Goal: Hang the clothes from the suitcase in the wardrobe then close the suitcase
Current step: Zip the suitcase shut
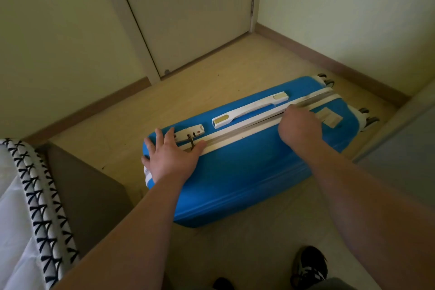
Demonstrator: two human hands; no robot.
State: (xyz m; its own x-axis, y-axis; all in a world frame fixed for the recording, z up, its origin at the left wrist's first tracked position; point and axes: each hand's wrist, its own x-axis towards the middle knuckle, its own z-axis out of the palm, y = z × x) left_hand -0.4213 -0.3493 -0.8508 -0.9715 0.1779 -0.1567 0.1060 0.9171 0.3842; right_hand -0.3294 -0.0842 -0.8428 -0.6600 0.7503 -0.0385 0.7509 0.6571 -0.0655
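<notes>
On the pale floor (235, 61) before a closed cream door (193, 7), the blue hard-shell suitcase (247, 172) lies with its 2 halves together. The left hand (171, 158) presses flat, fingers spread, on its end beside the white combination lock (190, 133). The right hand (299, 125) lies on the white zipper band (240, 134) nearer the wheels (367, 117); its fingers curl out of sight, so I cannot tell what they pinch.

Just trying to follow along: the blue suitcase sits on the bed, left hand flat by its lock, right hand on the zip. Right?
Not quite. The head view shows the blue suitcase on the floor, not the bed; the left hand lies flat by its lock, the right hand on the zip.
</notes>
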